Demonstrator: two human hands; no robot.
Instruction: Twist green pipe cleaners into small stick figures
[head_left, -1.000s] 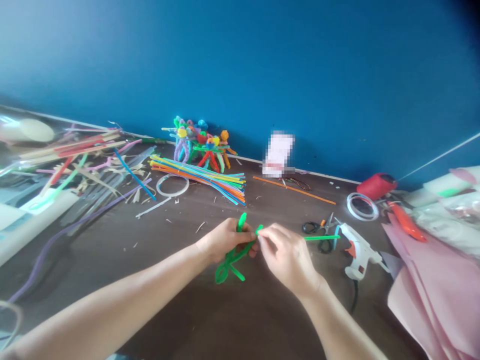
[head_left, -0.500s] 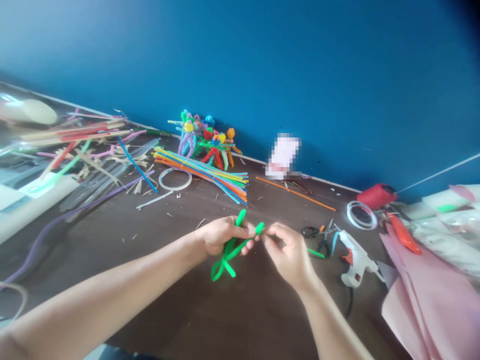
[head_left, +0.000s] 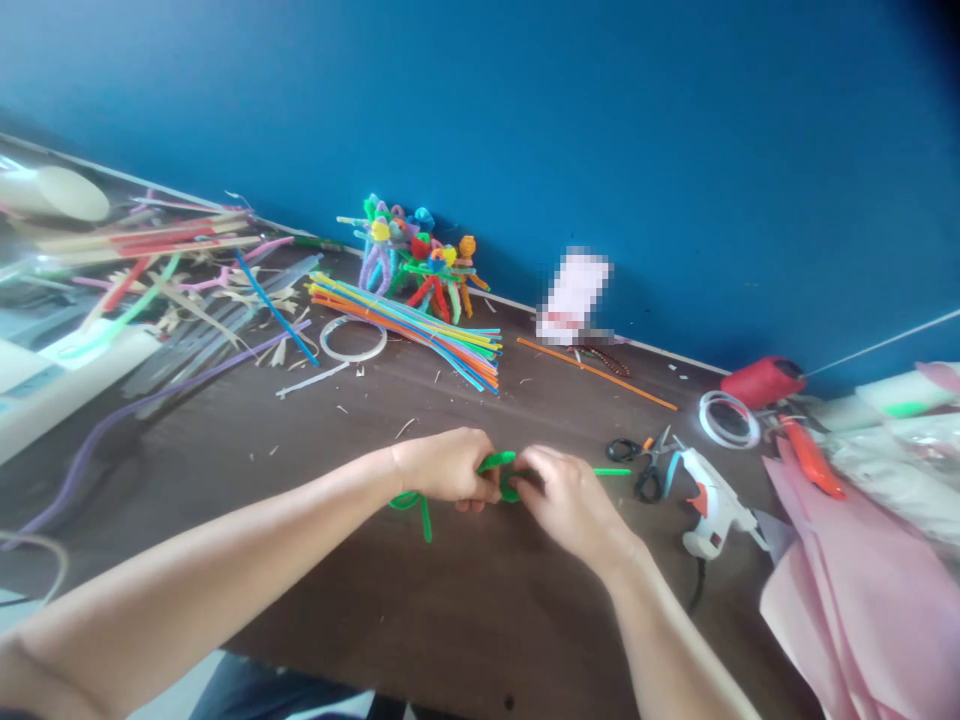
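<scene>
Evidently, the left hand [head_left: 450, 466] clasps the green pipe-cleaner piece [head_left: 496, 461] to steady it — the right hand [head_left: 564, 498] pinches it just beside, apparently for finer control — with scissors [head_left: 652, 463] near the latter.

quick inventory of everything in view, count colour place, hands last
wall: one, blue, back
table: one, brown, below
figures: several, multicoloured, by wall
stick bundle: one, multicoloured, centre
stick pile: many, mixed, left
strip: one, purple, left
ring: one, white, near bundle
long stick: one, orange, centre-right
pixelated item: one, whitish, by wall
beads: one string, dark, beside item
spool: one, red, right
roll: count unclear, white, near spool
scissors: one pair, black-handled, right
glue gun: one, white-orange, by scissors
tool: one, orange-red, far right
pink paper: count unclear, pink, far right
plastic wrapping: count unclear, whitish, far right
fuzzy strands: count unclear, green, in grips
left grip: one, bare, closed on strands
right grip: one, bare, closed on strands
arms: two, bare, foreground
</scene>
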